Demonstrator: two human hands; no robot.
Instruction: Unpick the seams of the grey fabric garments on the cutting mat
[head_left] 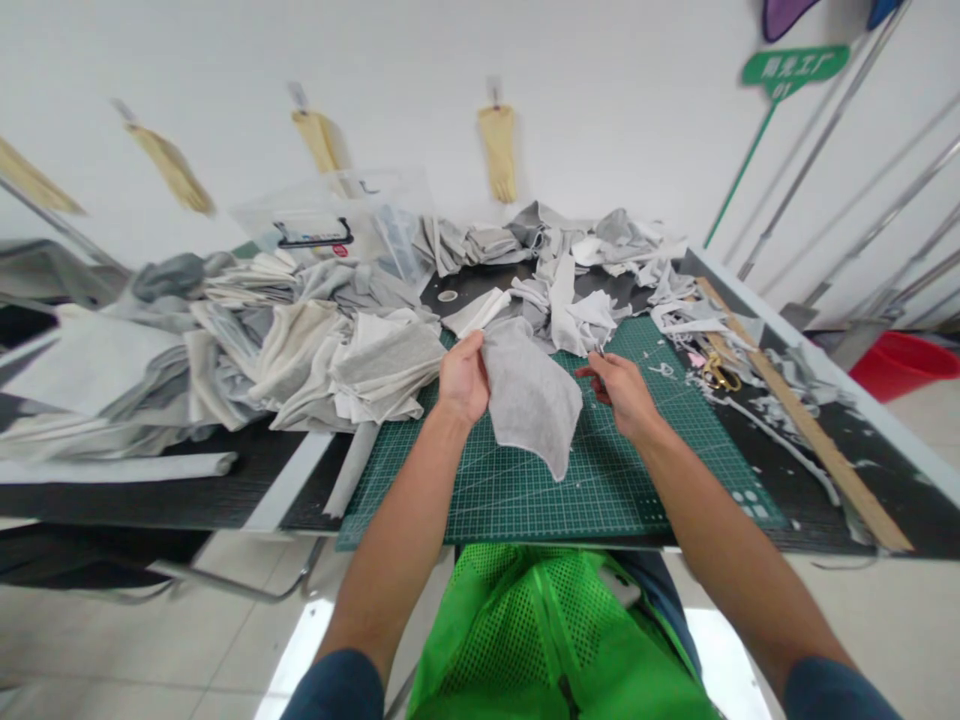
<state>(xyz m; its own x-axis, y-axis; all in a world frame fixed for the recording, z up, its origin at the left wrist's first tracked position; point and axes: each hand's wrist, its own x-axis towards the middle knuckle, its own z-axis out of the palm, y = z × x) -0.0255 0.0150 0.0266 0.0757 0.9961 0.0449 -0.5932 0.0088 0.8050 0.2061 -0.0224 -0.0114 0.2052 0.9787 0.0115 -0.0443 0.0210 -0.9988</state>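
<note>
My left hand pinches the upper left edge of a light grey cloth piece, thumb on top. The cloth hangs at a slant above a green cutting mat, with its lower corner pointing toward me. To the right of the cloth, apart from it, my right hand is closed with curled fingers. A small dark tip shows at its fingertips, too small to name. Just beyond both hands lies a heap of white and grey cloth scraps.
Stacked grey cloths fill the table's left side, before a clear plastic box. On the right lie a wooden ruler, gold-handled scissors and loose trimmings. A roll of tape sits behind the mat. A red bucket stands beyond the table.
</note>
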